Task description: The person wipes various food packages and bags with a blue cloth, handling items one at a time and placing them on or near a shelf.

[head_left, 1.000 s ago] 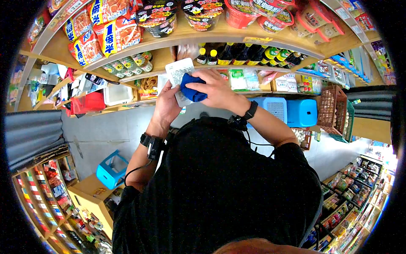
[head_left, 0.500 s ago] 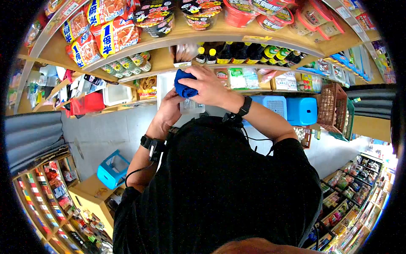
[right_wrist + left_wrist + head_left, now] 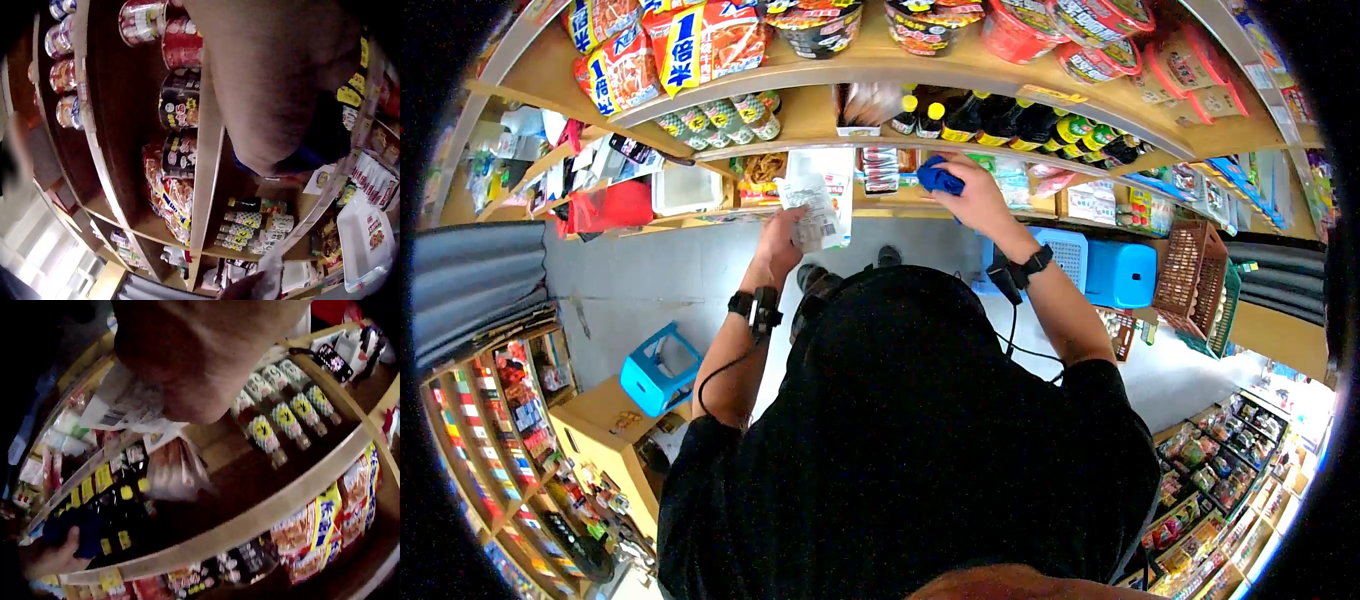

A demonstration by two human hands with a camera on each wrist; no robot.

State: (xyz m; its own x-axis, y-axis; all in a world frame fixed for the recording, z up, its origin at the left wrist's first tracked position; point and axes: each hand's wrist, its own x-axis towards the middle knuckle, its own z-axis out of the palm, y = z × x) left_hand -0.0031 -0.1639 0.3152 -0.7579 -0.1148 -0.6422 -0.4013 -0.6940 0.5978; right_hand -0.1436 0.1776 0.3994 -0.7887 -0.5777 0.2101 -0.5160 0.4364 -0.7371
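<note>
My left hand (image 3: pixel 777 243) grips a whitish printed packet (image 3: pixel 812 212) by its left edge, over a white tray (image 3: pixel 835 160) on the lower shelf. In the left wrist view the hand hides much of the packet (image 3: pixel 125 403). Off to the right, my right hand (image 3: pixel 982 207) holds a bunched dark blue cloth (image 3: pixel 941 176) at the lower shelf, just below the dark sauce bottles (image 3: pixel 998 122). The cloth (image 3: pixel 322 144) is partly covered by the hand in the right wrist view. Between the hands stands a row of small packets (image 3: pixel 881 170).
Noodle bags (image 3: pixel 705 45) and noodle bowls (image 3: pixel 815 25) line the shelf above. Patterned bottles (image 3: pixel 730 122) lie on the middle shelf at left. Blue stools (image 3: pixel 1120 272) and a brown crate (image 3: pixel 1188 268) stand to the right, another blue stool (image 3: pixel 662 368) behind at left.
The hands were together, the cloth against the packet; now they are apart. My right hand has carried the cloth rightward to the shelf, while the left keeps the packet. The view has shifted slightly.
</note>
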